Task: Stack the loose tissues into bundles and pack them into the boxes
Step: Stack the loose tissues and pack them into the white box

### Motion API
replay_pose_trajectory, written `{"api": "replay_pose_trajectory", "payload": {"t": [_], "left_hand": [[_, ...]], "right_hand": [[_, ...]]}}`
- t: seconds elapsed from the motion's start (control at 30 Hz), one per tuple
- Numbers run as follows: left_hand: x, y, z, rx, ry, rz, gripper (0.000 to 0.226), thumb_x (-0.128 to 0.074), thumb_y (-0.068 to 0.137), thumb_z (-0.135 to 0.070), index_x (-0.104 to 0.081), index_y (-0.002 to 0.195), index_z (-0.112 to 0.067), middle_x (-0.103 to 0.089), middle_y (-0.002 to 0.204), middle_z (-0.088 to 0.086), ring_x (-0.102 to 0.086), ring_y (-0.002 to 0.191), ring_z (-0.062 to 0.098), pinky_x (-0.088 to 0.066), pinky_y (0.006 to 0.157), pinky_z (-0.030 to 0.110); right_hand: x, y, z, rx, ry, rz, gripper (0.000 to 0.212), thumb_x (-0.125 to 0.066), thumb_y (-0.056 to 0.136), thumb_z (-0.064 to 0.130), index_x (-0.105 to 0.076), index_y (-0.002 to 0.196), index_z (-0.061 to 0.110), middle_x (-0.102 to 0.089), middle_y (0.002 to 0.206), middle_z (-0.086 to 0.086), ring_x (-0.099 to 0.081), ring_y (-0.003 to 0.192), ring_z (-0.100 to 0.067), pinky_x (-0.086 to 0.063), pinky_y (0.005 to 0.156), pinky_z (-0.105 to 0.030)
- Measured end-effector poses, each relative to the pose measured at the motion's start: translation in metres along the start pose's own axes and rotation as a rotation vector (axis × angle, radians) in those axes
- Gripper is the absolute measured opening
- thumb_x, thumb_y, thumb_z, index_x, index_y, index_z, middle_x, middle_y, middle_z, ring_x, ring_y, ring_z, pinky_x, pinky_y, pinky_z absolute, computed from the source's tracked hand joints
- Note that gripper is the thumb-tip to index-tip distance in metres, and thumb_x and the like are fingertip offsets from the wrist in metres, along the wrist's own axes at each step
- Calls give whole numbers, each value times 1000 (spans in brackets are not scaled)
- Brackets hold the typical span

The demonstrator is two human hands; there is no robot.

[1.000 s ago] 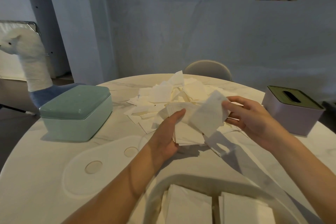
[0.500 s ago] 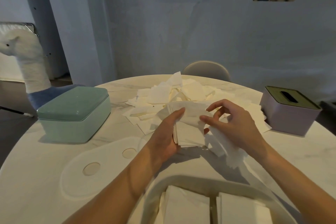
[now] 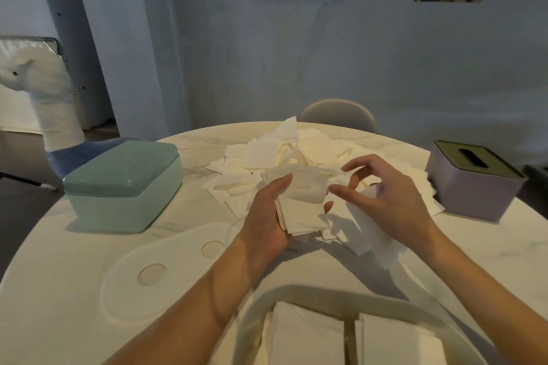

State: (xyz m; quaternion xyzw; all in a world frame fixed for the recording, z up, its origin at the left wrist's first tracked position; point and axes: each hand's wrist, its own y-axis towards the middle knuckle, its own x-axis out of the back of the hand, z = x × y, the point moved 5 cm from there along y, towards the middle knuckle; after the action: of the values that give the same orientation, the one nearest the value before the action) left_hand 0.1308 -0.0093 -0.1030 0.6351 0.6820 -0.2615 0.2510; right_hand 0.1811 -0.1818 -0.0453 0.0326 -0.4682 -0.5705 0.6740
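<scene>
White marble tabletop (image 3: 74, 290) fills the lower frame, round and pale under dim light. Nearest, at the bottom edge, an open white box (image 3: 296, 293) already holds two folded tissue bundles (image 3: 308, 338) side by side. Just above it, at centre frame, the left hand (image 3: 267, 216) cups a partly built tissue stack (image 3: 299, 204) from its left side, thumb lying over the top sheet, fingers curled under. The right hand (image 3: 388, 201) hovers just right of that stack, fingers loosely spread and gripping nothing that I can make out; a crumpled sheet (image 3: 370, 234) lies beneath its palm, whether touching it I cannot tell. Beyond both hands spreads the loose tissue pile (image 3: 284, 151), up-frame and slightly left of the stack, so the free right hand is the nearer one for drawing the next sheet. The stack's long axis runs roughly toward the top of the frame, so a new sheet should probably be laid that way. Further out, a closed mint-green box (image 3: 124, 184) sits at left and a lilac tissue box (image 3: 471, 184) with a slotted lid at right. A chair back (image 3: 338, 112) rises behind the table.
</scene>
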Motion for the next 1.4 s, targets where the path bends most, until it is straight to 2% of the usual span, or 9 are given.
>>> {"api": "replay_pose_trajectory", "payload": {"t": [0.13, 0.33, 0.53, 0.67, 0.83, 1.07, 1.2, 1.33, 1.4], "left_hand": [[-5, 0, 3, 8, 54, 17, 34, -61, 101, -27, -59, 134, -21, -73, 119, 16, -70, 112, 37, -58, 95, 55], [-7, 0, 5, 20, 20, -26, 33, -51, 104, -44, -60, 130, -25, -76, 109, 10, -73, 98, 28, -63, 81, 46], [5, -2, -2, 27, 47, -143, 30, -53, 103, -42, -64, 100, -15, -73, 83, 6, -72, 67, 17, -60, 62, 29], [-3, -5, 1, 44, 18, -60, 33, -51, 105, -31, -60, 130, -11, -74, 117, 19, -72, 109, 34, -61, 88, 44], [-24, -6, 23, 140, 210, 0, 29, -55, 104, -23, -67, 125, -7, -76, 101, 14, -72, 88, 27, -59, 83, 40], [-37, -9, 49, 257, 223, 67, 43, -51, 105, -41, -67, 134, -13, -72, 117, 15, -68, 108, 31, -49, 105, 48], [-30, -4, 49, 278, 166, 41, 43, -48, 107, -41, -62, 137, -14, -72, 118, 15, -68, 109, 30, -55, 94, 43], [-22, -3, 42, 320, 82, 30, 42, -55, 104, -45, -62, 135, -17, -71, 125, 19, -66, 120, 37, -47, 110, 54], [-22, -5, 39, 305, 70, 54, 44, -53, 103, -49, -65, 131, -17, -72, 123, 18, -67, 115, 35, -45, 112, 54]], "right_hand": [[-8, -4, -4, -49, 58, -12, 40, -75, 74, 57, -67, 106, 34, -69, 99, 25, -64, 96, 6, -37, 80, -7], [-10, -5, -3, -9, 57, -16, 24, -77, 83, 41, -70, 105, 34, -69, 98, 26, -61, 97, 9, -39, 83, -2], [-10, -8, 10, 108, 151, 310, 19, -76, 82, 42, -78, 98, 32, -74, 102, 20, -68, 102, -10, -48, 91, -15], [0, -7, 19, -10, 242, 218, 32, -57, 89, 52, -77, 86, 27, -74, 89, 22, -67, 87, -1, -43, 78, -6], [-10, -13, 21, -326, 532, 71, 50, -52, 94, 62, -73, 80, 19, -71, 81, 7, -65, 77, -15, -54, 75, -30], [-16, -14, -1, -334, 220, -84, 44, -41, 98, 61, -67, 91, 26, -65, 92, 17, -60, 88, -5, -36, 74, -14], [-13, -6, -4, -256, 132, 147, 52, -39, 92, 67, -71, 96, 27, -69, 89, 17, -64, 86, 0, -42, 73, -14], [-4, -2, -8, -165, 9, 504, 46, -67, 72, 64, -68, 109, 37, -68, 108, 20, -64, 101, -6, -54, 86, -21], [-2, -3, -9, -144, 89, 562, 46, -74, 70, 59, -72, 109, 34, -71, 110, 16, -66, 105, -10, -54, 97, -31]]}}
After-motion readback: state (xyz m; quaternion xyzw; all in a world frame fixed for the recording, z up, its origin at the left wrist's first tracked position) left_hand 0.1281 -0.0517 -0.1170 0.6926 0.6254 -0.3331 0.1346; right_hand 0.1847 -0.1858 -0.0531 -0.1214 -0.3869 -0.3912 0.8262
